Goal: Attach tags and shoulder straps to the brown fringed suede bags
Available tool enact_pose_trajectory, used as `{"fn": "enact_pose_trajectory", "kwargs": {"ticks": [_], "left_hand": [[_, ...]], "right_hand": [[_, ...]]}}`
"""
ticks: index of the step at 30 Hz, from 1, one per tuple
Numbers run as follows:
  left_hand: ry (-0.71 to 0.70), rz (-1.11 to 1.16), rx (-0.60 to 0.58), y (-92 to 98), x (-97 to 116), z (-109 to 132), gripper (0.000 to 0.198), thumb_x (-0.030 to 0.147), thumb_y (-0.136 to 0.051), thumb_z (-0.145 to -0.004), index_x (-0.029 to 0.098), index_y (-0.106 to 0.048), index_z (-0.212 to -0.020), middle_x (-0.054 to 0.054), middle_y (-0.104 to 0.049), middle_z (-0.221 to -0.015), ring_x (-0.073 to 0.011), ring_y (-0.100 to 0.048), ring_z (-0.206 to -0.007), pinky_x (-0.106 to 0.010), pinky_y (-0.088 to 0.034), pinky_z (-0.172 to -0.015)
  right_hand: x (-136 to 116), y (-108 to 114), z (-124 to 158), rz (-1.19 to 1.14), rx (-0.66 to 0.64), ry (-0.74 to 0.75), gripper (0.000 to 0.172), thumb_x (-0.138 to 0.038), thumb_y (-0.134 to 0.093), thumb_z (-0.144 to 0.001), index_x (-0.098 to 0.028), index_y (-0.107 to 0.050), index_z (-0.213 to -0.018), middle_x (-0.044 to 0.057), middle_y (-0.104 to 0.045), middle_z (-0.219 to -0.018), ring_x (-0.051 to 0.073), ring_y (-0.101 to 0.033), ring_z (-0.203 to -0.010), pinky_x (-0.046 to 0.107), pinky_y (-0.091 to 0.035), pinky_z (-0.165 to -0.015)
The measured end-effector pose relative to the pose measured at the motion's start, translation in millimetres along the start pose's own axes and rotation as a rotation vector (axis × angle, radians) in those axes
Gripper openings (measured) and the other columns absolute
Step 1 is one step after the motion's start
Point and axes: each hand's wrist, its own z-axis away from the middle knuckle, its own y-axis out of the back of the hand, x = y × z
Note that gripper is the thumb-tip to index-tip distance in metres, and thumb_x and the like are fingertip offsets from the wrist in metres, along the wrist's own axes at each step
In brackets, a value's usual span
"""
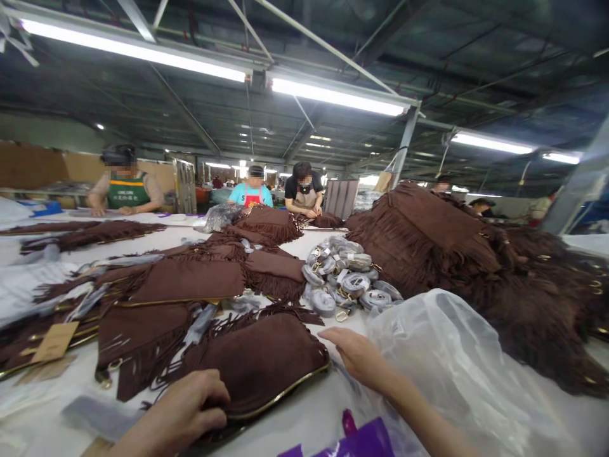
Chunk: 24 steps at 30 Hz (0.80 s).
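Note:
A dark brown suede bag (266,358) with fringe and a gold zip edge lies on the white table right before me. My left hand (195,403) is closed at the bag's near left end, fingers curled against it. My right hand (354,355) is open, its fingers stretched out just beyond the bag's right corner; nothing shows in it. Left of this bag lie more brown fringed bags (190,281), some with gold rings. A brown card tag (54,341) rests on one of them.
Coiled straps in clear wrap (356,284) are heaped past my right hand. Clear plastic bags (457,362) lie to the right, beneath a tall pile of brown fringed bags (428,228). Something purple (364,441) sits at the near edge. Several co-workers (304,190) work across the table.

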Motion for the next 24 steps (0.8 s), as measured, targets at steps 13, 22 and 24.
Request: {"fn": "enact_pose_trajectory", "kwargs": {"ticks": [13, 22, 24], "left_hand": [[0.108, -0.238, 0.208, -14.2, 80.1, 0.7, 0.024, 0.015, -0.048, -0.081, 0.018, -0.071, -0.087, -0.015, -0.067, -0.101, -0.0323, -0.058, -0.098, -0.045, -0.044, -0.086], [-0.048, 0.721, 0.175, -101.2, 154.1, -62.8, 0.021, 0.026, -0.05, -0.079, 0.018, -0.064, -0.092, -0.014, -0.067, -0.096, -0.0277, -0.06, -0.09, -0.043, -0.046, -0.083], [0.079, 1.127, 0.064, -103.7, 157.5, -69.8, 0.022, 0.035, -0.052, -0.074, 0.018, -0.061, -0.085, -0.009, -0.064, -0.08, -0.0226, -0.06, -0.073, -0.036, -0.048, -0.066]], "right_hand": [[7.7, -26.6, 27.4, -0.014, -0.048, -0.046, 0.062, -0.011, -0.047, -0.065, -0.02, -0.061, -0.125, 0.009, -0.071, -0.11, 0.024, -0.064, -0.104, 0.035, -0.048, -0.092], [-29.3, -2.2, 39.6, -0.055, 0.086, -0.164, 0.01, -0.018, -0.044, -0.077, -0.025, -0.046, -0.084, -0.004, -0.056, -0.059, 0.019, -0.059, -0.058, 0.027, -0.037, -0.056], [-45.5, 8.2, 48.8, -0.105, 0.089, -0.142, 0.01, -0.017, -0.044, -0.078, -0.025, -0.043, -0.084, -0.003, -0.059, -0.064, 0.018, -0.06, -0.06, 0.026, -0.037, -0.057]]}}
